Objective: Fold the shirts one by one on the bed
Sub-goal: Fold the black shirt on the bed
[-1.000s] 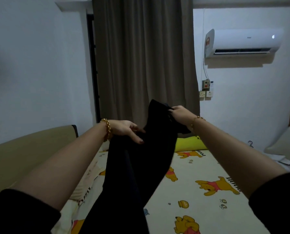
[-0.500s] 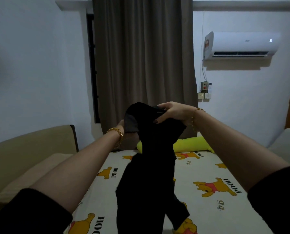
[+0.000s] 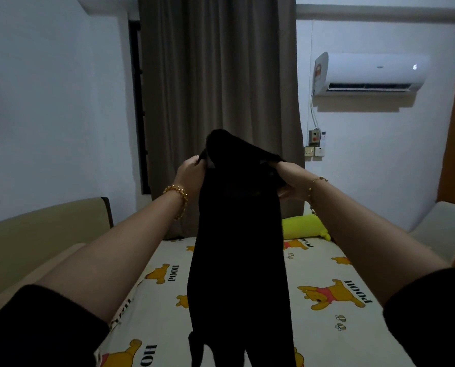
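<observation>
Black fabric fills the middle of my view: a shirt [image 3: 237, 247] held up in the air over the bed [image 3: 353, 327], hanging in a long narrow drape from its top edge down past the bottom of the frame. My left hand [image 3: 190, 176] is pinched closed on the upper left corner, and my right hand [image 3: 290, 181] is clenched on the upper right, the two close together at the same height. A hump of cloth bunches up between them.

I judge this as the opening step for this shirt: finding its shoulders before it goes down flat. Next I would need to draw the hands apart to spread the cloth, then lower it onto the printed sheet.

Dim light and the dark cloth swallow any seams, sleeves or collar, so I cannot tell which part I actually hold. Its hem is cut off below, and my right fingertips are buried in the fabric.
</observation>
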